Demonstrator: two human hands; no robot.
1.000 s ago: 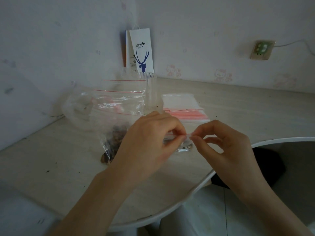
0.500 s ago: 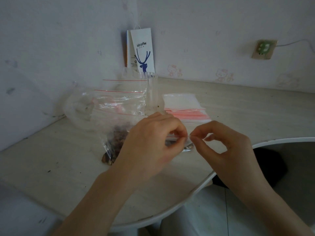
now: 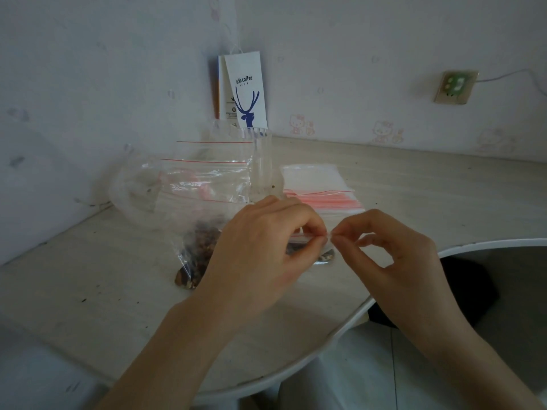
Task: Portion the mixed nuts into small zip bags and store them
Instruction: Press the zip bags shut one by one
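- The left hand (image 3: 260, 250) and right hand (image 3: 390, 250) each pinched the top strip of a small bag (image 3: 307, 238), thumb against forefinger, so both grips were clenched on it.
- The bag hung just above the worktop (image 3: 88, 291), near its curved front edge; dark nuts (image 3: 325, 256) showed in its lower part, mostly hidden behind the left hand.
- The step looked like sealing the zip. To do it well, the two pinches should line the tracks up, then one pinch should run along the strip end to end while the other held the corner taut.
- Air was best pressed out first, and no nut left caught in the track.
- A larger bag of nuts (image 3: 201, 250) lay just left of the hands, touching the worktop, with clear bags (image 3: 207, 173) piled behind it.
- A stack of empty bags (image 3: 322, 187) lay beyond the hands, near them.
- A paper bag (image 3: 247, 90) stood against the wall in the corner.
- Open room lay to the right and rear of the worktop; the front edge curved away under the right wrist, so a dropped bag could slide off there.
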